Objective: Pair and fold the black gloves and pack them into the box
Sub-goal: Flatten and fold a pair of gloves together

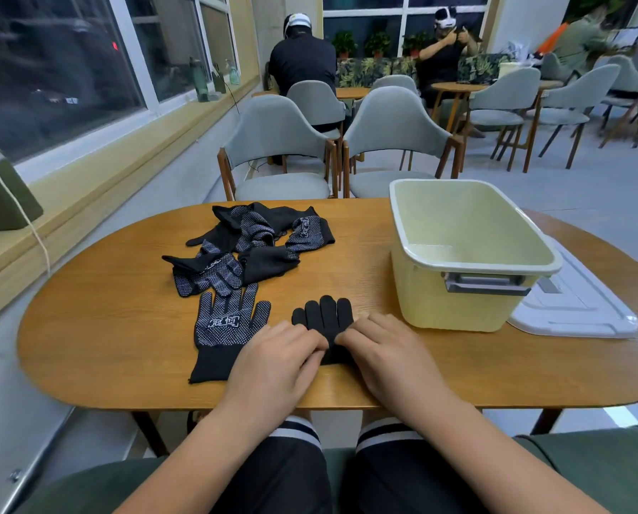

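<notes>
Wood-grain covers the oval table (117,320), which stands in a café-like room of grey upholstered chairs (276,142) and large windows (58,68). Both hands lie palm-down near the table's front edge, side by side, fingers loosely together and fingertips almost meeting. Between and under them lies a plain black glove (325,317), back side up, its four fingers pointing away from the person and showing past the fingertips; its cuff end peeks out in the gap between the hands. The left hand (276,361) presses on the glove's left part, the right hand (380,350) on its right part; neither is pinching anything that can be seen. Just left of the left hand, a second black glove (221,328) lies flat with its white-dotted palm and printed logo up, its cuff touching or slipping under that hand's edge. Farther back sits a tangled pile of dotted black gloves (250,243). To the right, near the right hand, stands an open pale-yellow plastic box (458,302) with a grey handle, its white lid (577,313) flat beside it.
</notes>
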Motion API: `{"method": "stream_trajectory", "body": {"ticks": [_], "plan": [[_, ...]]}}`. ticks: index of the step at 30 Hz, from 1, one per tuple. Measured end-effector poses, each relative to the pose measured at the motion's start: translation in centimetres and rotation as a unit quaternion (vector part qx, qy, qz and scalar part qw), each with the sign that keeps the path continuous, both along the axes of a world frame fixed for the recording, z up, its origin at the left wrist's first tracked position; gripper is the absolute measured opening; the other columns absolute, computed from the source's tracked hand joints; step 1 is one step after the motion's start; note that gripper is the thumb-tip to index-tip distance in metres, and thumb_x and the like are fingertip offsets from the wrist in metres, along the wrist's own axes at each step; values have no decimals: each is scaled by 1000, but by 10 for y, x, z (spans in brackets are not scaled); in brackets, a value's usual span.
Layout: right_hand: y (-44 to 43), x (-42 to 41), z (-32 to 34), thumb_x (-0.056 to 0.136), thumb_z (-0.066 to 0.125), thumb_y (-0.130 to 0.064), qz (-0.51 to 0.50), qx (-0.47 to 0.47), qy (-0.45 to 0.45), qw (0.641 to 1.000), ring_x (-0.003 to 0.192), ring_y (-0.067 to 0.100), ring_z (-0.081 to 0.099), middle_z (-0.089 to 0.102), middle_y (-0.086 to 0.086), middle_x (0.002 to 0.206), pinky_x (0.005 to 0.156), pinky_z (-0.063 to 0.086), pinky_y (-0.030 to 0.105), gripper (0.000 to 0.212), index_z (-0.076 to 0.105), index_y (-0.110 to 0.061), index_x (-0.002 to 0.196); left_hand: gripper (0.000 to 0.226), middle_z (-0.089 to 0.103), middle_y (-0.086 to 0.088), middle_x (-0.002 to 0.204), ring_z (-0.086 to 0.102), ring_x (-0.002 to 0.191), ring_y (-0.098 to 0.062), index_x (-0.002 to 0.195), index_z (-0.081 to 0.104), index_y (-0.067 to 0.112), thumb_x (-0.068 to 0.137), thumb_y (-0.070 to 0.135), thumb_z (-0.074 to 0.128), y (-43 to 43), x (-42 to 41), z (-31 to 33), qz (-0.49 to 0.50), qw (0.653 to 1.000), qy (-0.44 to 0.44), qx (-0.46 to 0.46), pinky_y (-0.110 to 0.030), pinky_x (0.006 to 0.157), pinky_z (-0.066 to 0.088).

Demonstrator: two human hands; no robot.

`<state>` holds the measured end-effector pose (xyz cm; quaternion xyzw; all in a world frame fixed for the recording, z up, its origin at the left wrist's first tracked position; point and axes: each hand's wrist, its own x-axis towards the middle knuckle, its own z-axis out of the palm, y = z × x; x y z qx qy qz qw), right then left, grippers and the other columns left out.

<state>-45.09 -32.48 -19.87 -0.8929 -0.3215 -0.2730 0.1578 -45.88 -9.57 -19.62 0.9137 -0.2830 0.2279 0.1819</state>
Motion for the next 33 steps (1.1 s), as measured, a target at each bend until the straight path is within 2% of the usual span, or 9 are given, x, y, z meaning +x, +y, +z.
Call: {"method": "stream_trajectory", "body": {"ticks": [3,5,7,11,15,20,24,29,33], "plan": [[-2,-8,-1,95,67,-14,6,-14,-2,1000,97,23,58,68,-3,106,81,39,31,16,73,-19,109,25,69,16,105,63,102,-12,116,74,29,96,42,67,6,-4,-1,-6,1000,19,7,-32,90,48],[-3,-10,-1,99,67,-22,9,-14,17,1000,103,22,57,67,-5,110,85,41,32,14,72,-20,112,27,70,17,107,63,106,-12,118,75,30,96,43,65,7,-2,-2,1,1000,31,1,-33,93,50],[-3,-7,-1,100,70,-30,8,-6,34,999,104,20,56,67,-8,110,85,43,32,14,72,-23,113,27,71,17,106,64,104,-12,117,75,30,95,42,66,7,1,0,7,999,39,-7,-35,92,52],[-8,0,2,99,76,-33,30,-11,53,998,99,18,55,67,-13,106,80,34,29,15,71,-27,111,25,71,18,103,64,99,-10,113,75,31,93,42,66,5,1,5,-1,999,41,0,-36,88,52],[-13,-6,6,103,71,-39,45,4,90,995,100,15,54,67,-14,103,85,41,28,15,65,-29,112,21,69,24,101,58,95,3,115,69,40,94,45,67,10,-9,8,0,996,79,-29,-31,87,51],[-11,-2,8,106,66,-38,47,38,126,990,98,12,53,66,-15,99,87,47,32,12,67,-26,105,9,68,27,96,60,99,1,106,71,41,98,44,70,10,-6,8,24,989,120,-80,-31,91,49],[-9,7,8,105,66,-40,23,60,146,987,99,9,50,64,-12,101,87,48,34,15,72,-26,104,3,67,25,94,62,96,-2,98,73,39,98,40,70,4,1,7,45,984,132,-109,-32,86,52],[-6,19,9,102,57,-49,-17,68,180,981,102,11,50,55,-11,104,89,50,35,30,75,-25,104,10,57,20,94,56,93,-2,93,71,39,101,41,66,-2,15,4,81,979,149,-113,-30,82,49],[0,28,7,104,67,-39,-40,81,173,981,101,13,51,53,-10,103,90,51,39,18,75,-24,102,10,55,20,94,50,97,-6,98,71,36,103,37,63,-7,24,6,85,983,136,-94,-32,86,45]]}}
